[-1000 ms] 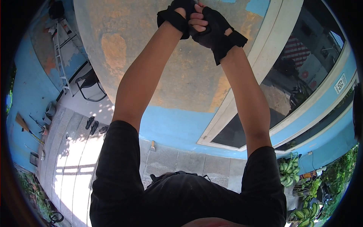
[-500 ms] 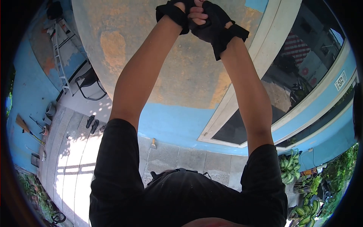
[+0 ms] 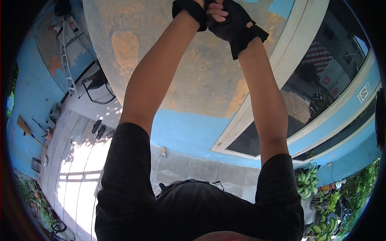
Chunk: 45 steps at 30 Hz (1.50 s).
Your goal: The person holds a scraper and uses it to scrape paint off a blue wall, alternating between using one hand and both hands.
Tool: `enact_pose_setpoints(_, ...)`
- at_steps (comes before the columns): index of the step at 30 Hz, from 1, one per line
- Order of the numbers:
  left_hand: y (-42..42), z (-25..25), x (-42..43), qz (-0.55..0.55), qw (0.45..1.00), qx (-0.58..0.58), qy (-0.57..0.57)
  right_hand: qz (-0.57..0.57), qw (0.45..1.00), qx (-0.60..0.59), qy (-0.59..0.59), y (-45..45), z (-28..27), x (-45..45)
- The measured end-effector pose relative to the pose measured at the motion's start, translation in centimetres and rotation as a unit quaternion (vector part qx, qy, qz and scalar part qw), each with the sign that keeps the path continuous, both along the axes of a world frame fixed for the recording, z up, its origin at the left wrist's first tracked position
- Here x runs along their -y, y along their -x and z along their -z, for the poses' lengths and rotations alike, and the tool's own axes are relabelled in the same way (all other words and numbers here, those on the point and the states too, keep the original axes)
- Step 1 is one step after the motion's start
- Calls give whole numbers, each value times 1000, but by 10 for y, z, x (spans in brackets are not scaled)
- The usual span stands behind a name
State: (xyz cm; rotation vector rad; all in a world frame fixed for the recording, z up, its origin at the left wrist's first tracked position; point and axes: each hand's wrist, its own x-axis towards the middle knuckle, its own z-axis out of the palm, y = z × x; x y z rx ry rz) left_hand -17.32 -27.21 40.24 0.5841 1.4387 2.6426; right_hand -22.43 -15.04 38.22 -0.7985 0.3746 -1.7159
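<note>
Both my hands are raised together at the top edge of the view, close to a wall (image 3: 193, 80) whose blue paint is gone over a wide grey and orange patch. My right hand (image 3: 228, 19), in a black fingerless glove, is closed with its fingers curled; whatever is inside it is hidden. Right beside it, my left hand (image 3: 194, 9) wears a similar glove. Most of that hand is cut off by the frame, so its fingers do not show. Blue paint (image 3: 189, 126) still covers the wall's lower strip.
A window frame (image 3: 261, 96) with dark glass runs along the right. On the paving below lies a small wooden-handled flat tool (image 3: 163, 152). At left are a ladder (image 3: 66, 56), a black chair (image 3: 96, 84), sandals (image 3: 98, 129) and a broom (image 3: 25, 126). Potted plants (image 3: 307, 182) stand lower right.
The hands sit slightly higher and farther right in view, more cut off at the top. The surroundings have shifted a little too, as the head view moved. Nothing visibly taken or released.
</note>
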Motion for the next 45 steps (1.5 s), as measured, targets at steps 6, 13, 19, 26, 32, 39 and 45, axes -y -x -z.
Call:
enact_pose_setpoints(6,20,3,14,-228,972,-54,-20,35,999,-25,28,6,20,-4)
enact_pose_setpoints(13,-8,25,-2,-41,997,39,-56,74,997,-26,-19,-22,19,-11)
enact_pose_setpoints(19,-18,19,-16,-189,982,28,-9,69,997,-27,15,-17,4,10)
enact_pose_setpoints(26,-25,19,-10,-179,983,50,0,5,999,-25,19,-17,4,25)
enact_pose_setpoints(32,-35,15,-1,-173,983,64,12,30,999,-1,34,-21,14,27)
enact_pose_setpoints(39,-42,11,9,-166,982,87,29,72,996,-9,49,-37,26,26)
enact_pose_setpoints(45,7,7,54,120,992,27,3,36,998,13,47,-30,9,33)
